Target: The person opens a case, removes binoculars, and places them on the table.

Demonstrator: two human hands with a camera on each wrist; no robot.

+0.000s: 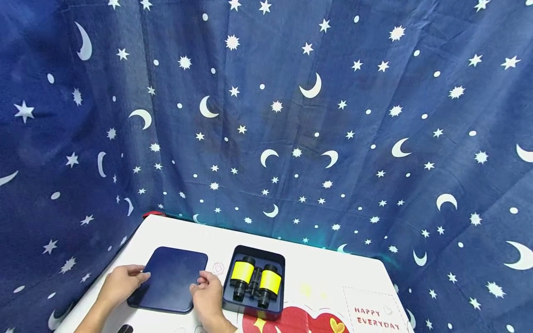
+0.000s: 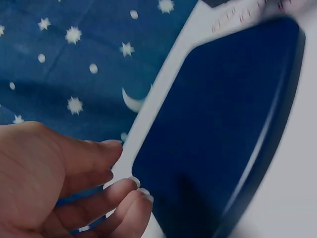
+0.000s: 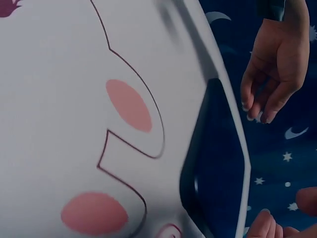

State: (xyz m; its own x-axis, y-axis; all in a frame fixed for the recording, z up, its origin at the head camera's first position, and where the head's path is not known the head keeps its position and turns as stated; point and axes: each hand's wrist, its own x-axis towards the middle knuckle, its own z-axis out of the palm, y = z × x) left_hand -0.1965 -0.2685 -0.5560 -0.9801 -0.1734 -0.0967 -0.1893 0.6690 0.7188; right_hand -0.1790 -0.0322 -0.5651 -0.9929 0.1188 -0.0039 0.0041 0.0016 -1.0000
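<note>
A dark blue rounded lid lies flat on the white table. Beside its left edge is my left hand, fingers loosely bent; in the left wrist view this hand has nothing between thumb and fingers. My right hand is at the lid's right edge, fingers loosely bent, and whether it touches the lid is unclear. Only a few fingers of the right hand show in the right wrist view. To the right stands an open dark blue box with yellow and black binoculars inside.
The white table carries printed drawings, a red pattern and the words "HAPPY EVERYDAY". A small black object shows partly at the bottom edge. Blue cloth with white stars and moons hangs behind and around the table.
</note>
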